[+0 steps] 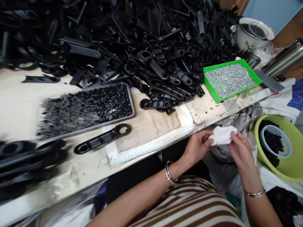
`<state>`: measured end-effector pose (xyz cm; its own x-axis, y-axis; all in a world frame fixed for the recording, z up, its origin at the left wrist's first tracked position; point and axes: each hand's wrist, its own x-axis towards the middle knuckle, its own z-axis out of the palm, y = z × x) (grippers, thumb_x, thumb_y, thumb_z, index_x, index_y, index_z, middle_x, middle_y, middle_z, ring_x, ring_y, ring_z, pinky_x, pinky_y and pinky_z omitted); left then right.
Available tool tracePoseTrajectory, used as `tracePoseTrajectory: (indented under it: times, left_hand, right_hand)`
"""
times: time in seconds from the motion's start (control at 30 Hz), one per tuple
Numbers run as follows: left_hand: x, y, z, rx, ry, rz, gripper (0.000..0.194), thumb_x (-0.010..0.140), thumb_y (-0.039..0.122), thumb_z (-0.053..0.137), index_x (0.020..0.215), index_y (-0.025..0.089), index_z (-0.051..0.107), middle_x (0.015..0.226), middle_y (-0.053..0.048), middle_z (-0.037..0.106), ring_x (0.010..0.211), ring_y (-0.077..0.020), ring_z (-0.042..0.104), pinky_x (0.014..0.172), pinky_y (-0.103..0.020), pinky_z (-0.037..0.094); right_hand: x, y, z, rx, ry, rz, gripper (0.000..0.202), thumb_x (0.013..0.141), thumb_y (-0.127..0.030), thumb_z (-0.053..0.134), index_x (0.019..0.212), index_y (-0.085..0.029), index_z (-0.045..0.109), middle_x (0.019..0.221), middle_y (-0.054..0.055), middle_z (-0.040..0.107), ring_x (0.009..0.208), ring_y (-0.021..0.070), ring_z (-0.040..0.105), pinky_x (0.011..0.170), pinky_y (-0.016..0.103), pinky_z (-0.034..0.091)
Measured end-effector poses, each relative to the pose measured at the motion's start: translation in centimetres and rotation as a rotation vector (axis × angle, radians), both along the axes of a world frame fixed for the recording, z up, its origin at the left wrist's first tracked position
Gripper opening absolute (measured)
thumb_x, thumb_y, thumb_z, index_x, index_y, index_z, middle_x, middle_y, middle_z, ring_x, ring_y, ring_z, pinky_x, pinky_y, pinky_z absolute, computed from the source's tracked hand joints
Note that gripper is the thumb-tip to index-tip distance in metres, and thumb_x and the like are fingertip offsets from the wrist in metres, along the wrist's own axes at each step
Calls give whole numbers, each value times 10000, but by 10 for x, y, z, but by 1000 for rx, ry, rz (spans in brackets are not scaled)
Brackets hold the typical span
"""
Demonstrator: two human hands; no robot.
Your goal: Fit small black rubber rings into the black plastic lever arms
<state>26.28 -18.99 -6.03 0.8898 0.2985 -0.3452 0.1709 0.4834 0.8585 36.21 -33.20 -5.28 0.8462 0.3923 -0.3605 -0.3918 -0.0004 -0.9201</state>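
Between my hands, off the table's front edge, is a folded white tissue (222,135). My left hand (197,145) pinches its left end between thumb and fingers. At the right end, my right hand (241,147) grips it the same way. Both wrists wear a silver bangle. On the table to the left lies a single long black plastic part (101,138) with a ring at one end. Beyond my hands, a heap of similar black parts (165,78) covers the back of the table.
A clear tray (85,110) of small black pieces sits on the table (146,126). A green tray (233,78) holds small metal pins. A yellow-green basin (291,170) with a blue basket (276,140) stands at right. Farther back are an enamel pot (248,42) and a steel flask (288,58).
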Motion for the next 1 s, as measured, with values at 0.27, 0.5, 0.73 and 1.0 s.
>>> tracePoseTrajectory:
  times: [0.27,0.5,0.73,1.0]
  left_hand:
    - [-7,5,-5,-186,8,6,541,754,505,743,1159,167,627,1113,-95,674,995,-178,614,830,-269,480]
    - [0,4,-2,-347,-10,-66,554,532,477,889,892,126,658,781,-28,682,671,-126,598,647,-242,468]
    - [-3,6,-10,-268,53,67,430,625,480,815,772,155,574,581,45,580,472,-74,504,468,-194,406]
    - [-4,2,-16,-223,105,56,475,658,520,786,879,156,575,584,54,578,432,-79,511,445,-204,441]
  right_hand:
    - [2,4,2,8,10,-103,367,683,-384,817,971,-219,660,866,21,735,807,190,691,732,312,558]
    - [-5,6,5,-56,64,41,359,683,-416,811,932,-204,663,819,32,735,772,202,688,678,308,559]
    - [-6,6,5,-67,-17,57,392,726,-493,763,989,-215,677,802,17,715,652,140,627,552,233,502]
    - [-7,-2,-8,-184,-214,131,320,717,-319,772,1016,-221,711,931,33,717,787,170,622,714,291,508]
